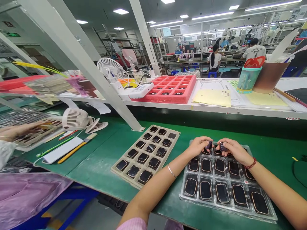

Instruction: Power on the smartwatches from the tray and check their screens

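Both hands are over the far rows of a clear plastic tray [227, 208] filled with dark, square-faced smartwatch bodies. My left hand [198, 145] pinches one smartwatch body [208, 145] between thumb and fingers. Close beside it, my right hand [233, 150] grips another smartwatch body [223, 147], tilted, its dark face showing. A small gap separates the two pieces. Left of my left forearm lies a beige tray [173, 142] with rows of similar watch bodies; its far right slot shows no watch. My hands partly hide the clear tray's back row.
A slanted white post [124, 111] meets the green bench [96, 166] behind the beige tray. The shelf [216, 108] above carries a red foam tray [189, 92], papers and cups. Left are a small fan [75, 118], a yellow-handled brush [74, 152] and a co-worker's hand [19, 131].
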A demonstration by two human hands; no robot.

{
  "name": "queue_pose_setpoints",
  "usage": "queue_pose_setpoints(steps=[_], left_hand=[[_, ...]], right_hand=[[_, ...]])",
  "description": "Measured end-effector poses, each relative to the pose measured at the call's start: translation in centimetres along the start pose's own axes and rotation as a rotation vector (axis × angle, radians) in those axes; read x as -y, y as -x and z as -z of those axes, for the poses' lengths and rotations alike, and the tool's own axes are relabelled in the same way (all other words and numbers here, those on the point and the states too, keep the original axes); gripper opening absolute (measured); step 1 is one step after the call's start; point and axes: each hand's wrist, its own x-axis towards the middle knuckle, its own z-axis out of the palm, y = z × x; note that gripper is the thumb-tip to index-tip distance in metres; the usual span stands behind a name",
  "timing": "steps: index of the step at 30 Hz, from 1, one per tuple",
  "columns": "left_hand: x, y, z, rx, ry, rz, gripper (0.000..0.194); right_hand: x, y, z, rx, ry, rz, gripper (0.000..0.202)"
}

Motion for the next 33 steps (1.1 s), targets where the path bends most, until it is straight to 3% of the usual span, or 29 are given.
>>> queue_pose_setpoints(steps=[5,11,33], left_hand=[[0.36,-0.16,-0.03,0.005,0.01,-0.017,0.038],[0.46,-0.01,-0.2,0.008,0.011,-0.006,0.03],[0.55,-0.18,-0.2,0.018,0.003,-0.02,0.027]], right_hand=[[-0.22,-0.1,0.03,0.039,0.067,0.028,0.029],[-0.41,-0.15,0.03,0.045,0.106,0.029,0.031],[-0.4,-0.09,-0.25,0.061,0.101,0.048,0.027]])
